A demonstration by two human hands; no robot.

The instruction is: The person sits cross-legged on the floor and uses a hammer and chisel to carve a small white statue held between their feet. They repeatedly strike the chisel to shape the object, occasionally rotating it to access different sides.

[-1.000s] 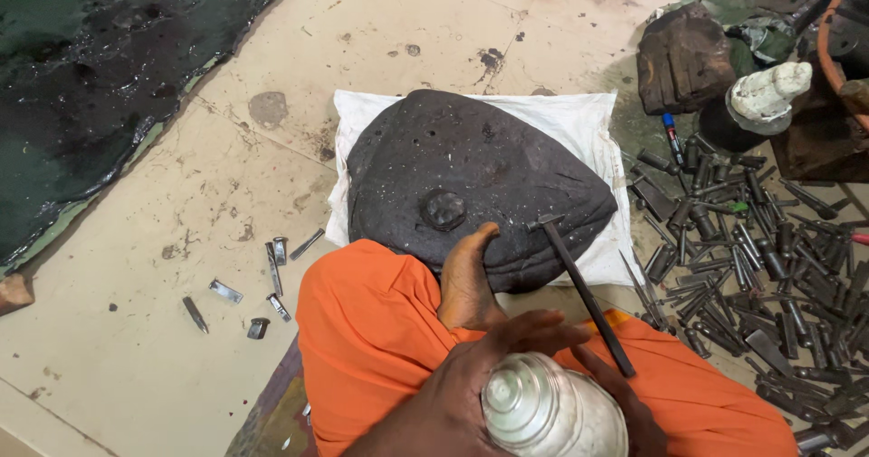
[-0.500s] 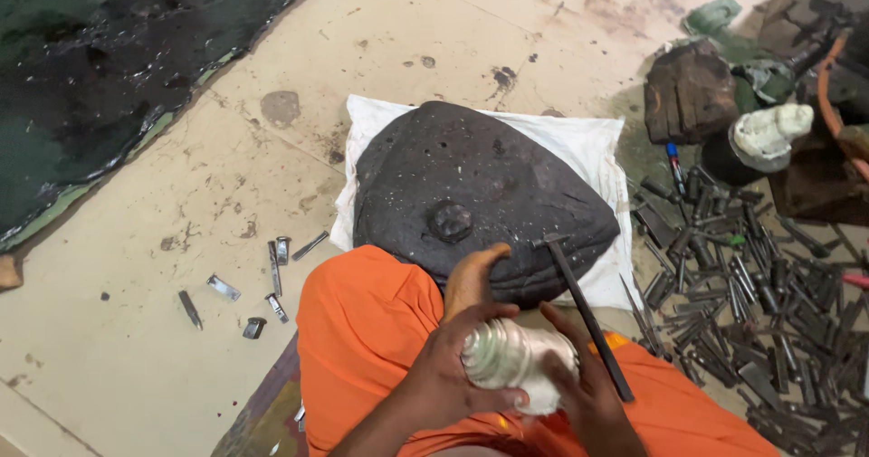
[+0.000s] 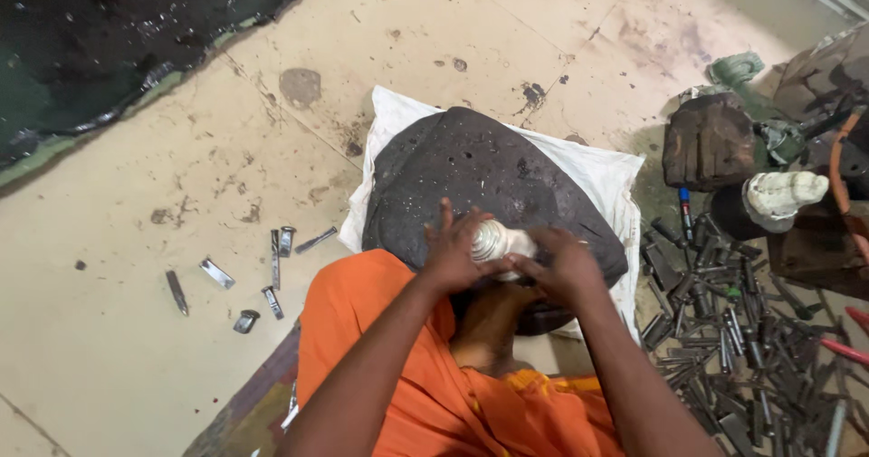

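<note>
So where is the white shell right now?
In the head view, the white shell sits mid-frame between the left hand and right hand, on the dark stone.

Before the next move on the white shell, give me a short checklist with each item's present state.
1. Both hands on the white spiral conch shell: ok; left hand and right hand grip it.
2. Shell over the dark rounded stone block: ok.
3. Stone seated on the white cloth pad: ok.
4. Shell resting on the stone: cannot tell, hands hide the contact.
5. Pile of grey metal chisels near the right hand: ok.
6. Any tool in hand: not ok, none visible.
</note>
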